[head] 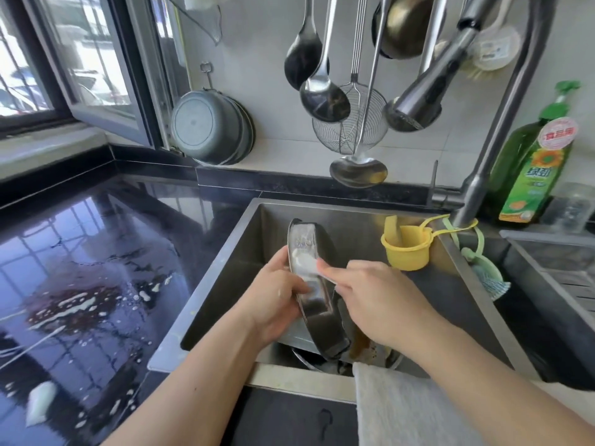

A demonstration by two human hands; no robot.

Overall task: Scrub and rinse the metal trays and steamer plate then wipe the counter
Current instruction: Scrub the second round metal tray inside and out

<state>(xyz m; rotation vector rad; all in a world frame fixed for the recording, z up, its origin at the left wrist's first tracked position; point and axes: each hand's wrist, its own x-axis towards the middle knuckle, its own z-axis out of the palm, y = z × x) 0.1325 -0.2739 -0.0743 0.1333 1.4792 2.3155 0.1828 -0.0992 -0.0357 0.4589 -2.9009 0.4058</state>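
Note:
A metal tray stands on edge over the steel sink, its soapy face turned left. My left hand grips the tray's left rim. My right hand holds a pale scrubbing cloth and presses it against the tray's foamy upper part. More metal dishes lie in the bottom of the sink, partly hidden under the tray and my arms. The black counter on the left is wet with soap streaks and foam.
The faucet head hangs above the sink. A yellow cup and a green brush hang at the sink's right side. A dish soap bottle stands behind. Ladles and a strainer hang on the wall. A grey towel drapes the front edge.

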